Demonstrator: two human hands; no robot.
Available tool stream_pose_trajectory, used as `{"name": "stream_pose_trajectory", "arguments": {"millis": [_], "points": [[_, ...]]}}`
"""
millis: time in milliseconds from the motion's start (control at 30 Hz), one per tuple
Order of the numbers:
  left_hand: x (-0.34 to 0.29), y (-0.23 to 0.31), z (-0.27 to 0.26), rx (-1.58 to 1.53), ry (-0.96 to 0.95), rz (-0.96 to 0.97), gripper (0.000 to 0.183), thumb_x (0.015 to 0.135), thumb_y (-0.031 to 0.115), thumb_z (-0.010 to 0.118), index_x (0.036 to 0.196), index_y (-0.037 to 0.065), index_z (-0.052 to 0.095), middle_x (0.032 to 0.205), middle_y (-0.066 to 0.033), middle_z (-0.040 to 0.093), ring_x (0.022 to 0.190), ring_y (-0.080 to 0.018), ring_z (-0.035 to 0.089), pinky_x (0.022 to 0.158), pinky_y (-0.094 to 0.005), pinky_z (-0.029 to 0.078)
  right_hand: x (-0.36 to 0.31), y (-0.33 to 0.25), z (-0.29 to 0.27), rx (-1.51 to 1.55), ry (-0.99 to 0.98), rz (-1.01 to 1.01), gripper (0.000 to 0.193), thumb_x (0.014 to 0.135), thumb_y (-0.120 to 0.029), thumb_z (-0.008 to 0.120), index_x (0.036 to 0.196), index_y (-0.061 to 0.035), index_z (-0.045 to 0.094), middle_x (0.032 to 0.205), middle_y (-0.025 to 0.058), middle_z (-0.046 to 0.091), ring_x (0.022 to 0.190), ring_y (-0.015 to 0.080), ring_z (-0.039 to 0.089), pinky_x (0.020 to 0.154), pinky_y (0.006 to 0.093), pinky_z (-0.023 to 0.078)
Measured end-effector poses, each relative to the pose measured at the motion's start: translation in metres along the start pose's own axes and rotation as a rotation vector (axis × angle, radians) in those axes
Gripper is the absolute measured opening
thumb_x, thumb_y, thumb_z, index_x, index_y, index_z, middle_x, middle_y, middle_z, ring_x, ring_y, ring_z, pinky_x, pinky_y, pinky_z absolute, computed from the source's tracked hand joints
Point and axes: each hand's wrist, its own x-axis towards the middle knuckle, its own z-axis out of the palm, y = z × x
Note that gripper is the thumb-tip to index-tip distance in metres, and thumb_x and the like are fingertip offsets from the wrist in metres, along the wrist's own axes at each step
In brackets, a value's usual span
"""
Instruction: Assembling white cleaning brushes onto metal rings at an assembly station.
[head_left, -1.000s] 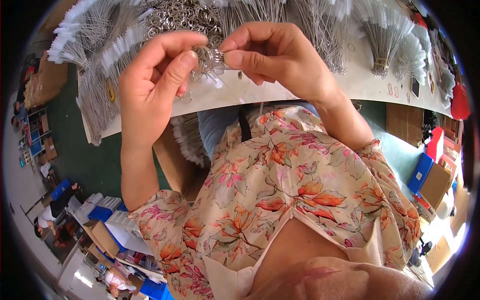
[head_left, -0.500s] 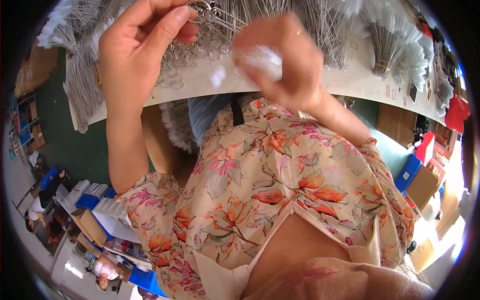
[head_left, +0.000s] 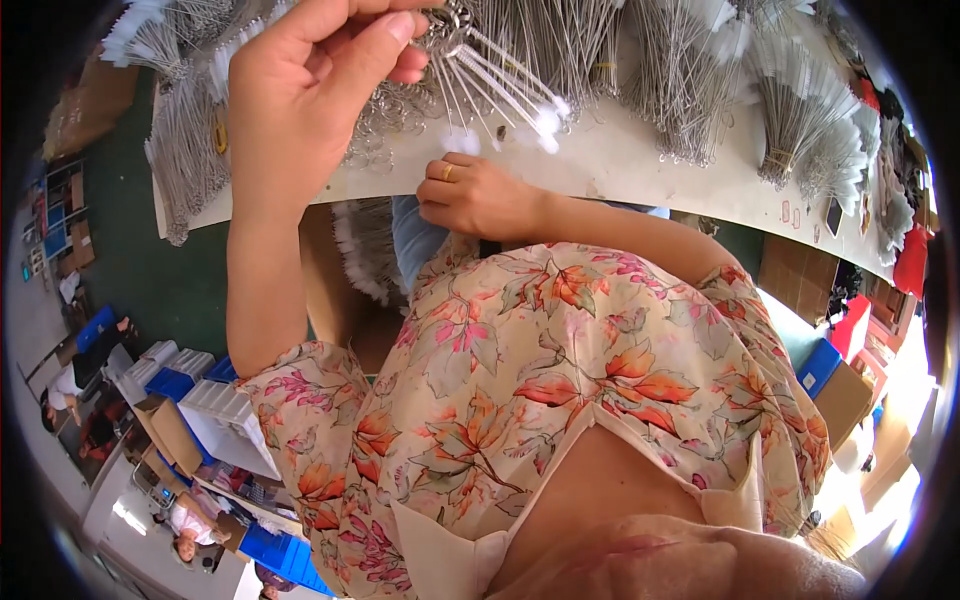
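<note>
My left hand [head_left: 305, 105] is raised over the near edge of the table, thumb and fingers pinched on a metal ring [head_left: 455, 40]. From that ring hangs a fan of thin wire brushes [head_left: 497, 88] with white tips, spread toward the right. My right hand [head_left: 478, 195] is lower, at the table's front edge just below the white tips and apart from them. Its fingers are curled in; whatever they may hold is hidden. Beside the hanging brushes, a loose pile of small metal rings and wire loops [head_left: 385, 125] lies on the table.
Large bundles of white-tufted wire brushes [head_left: 790, 110] cover the pale table [head_left: 740, 185]. Another bundle [head_left: 185, 165] hangs over its left end. A dark phone [head_left: 833, 215] lies at the right. Below the table stands a cardboard box [head_left: 325, 275]. Crates [head_left: 215, 425] and people are farther left.
My right hand has come down and left from beside the brushes to the table edge, its fingers now curled. My left hand, still pinching the ring, appears slightly farther right.
</note>
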Motion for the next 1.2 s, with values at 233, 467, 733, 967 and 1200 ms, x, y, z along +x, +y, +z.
{"name": "stream_pose_trajectory", "arguments": {"millis": [233,467,733,967,1200], "points": [[-0.01,0.015,-0.006,0.326,0.025,0.252,0.009,0.084,0.001,0.059,0.091,0.002,0.064,0.087,-0.0031,0.061,0.075,-0.0094,0.056,0.064,-0.0222,0.044,0.039,-0.009,-0.11,1.297,0.095,0.237,0.009,0.084,-0.008,0.061,0.091,-0.0045,0.063,0.085,0.0058,0.063,0.074,0.016,0.06,0.067,0.0252,0.047],[-0.026,0.022,0.008,0.418,0.175,0.499,0.006,0.083,0.001,0.06,0.087,0.001,0.065,0.085,-0.0094,0.059,0.069,-0.0151,0.057,0.059,-0.0234,0.044,0.05,-0.011,-0.168,0.508,0.511,0.572,0.017,0.072,-0.013,0.074,0.083,-0.0048,0.065,0.062,0.0029,0.049,0.054,0.0128,0.045,0.049,0.0249,0.038],[-0.028,0.023,0.016,0.384,0.3,0.588,0.009,0.081,-0.003,0.062,0.089,0.0,0.066,0.087,-0.0104,0.06,0.07,-0.015,0.057,0.059,-0.0231,0.044,0.053,-0.018,-0.152,0.482,0.654,0.492,0.02,0.068,-0.013,0.076,0.085,-0.0085,0.067,0.061,0.0035,0.05,0.051,0.0154,0.044,0.045,0.0276,0.037],[-0.042,0.033,0.02,0.095,0.307,0.332,0.02,0.078,-0.01,0.062,0.098,-0.006,0.063,0.099,-0.0154,0.061,0.085,-0.019,0.063,0.07,-0.024,0.052,0.055,-0.016,-0.133,0.195,0.84,0.323,0.024,0.065,-0.004,0.075,0.088,-0.0067,0.068,0.062,0.0017,0.052,0.049,0.0123,0.051,0.041,0.0255,0.04],[-0.054,0.039,0.019,0.095,0.311,0.218,0.027,0.076,-0.012,0.061,0.103,-0.007,0.061,0.102,-0.016,0.06,0.089,-0.0209,0.063,0.075,-0.0265,0.054,0.057,-0.019,-0.122,0.064,0.775,0.241,0.04,0.061,-0.007,0.072,0.1,-0.0065,0.063,0.067,0.002,0.05,0.049,0.0161,0.052,0.041,0.0285,0.044]]}}
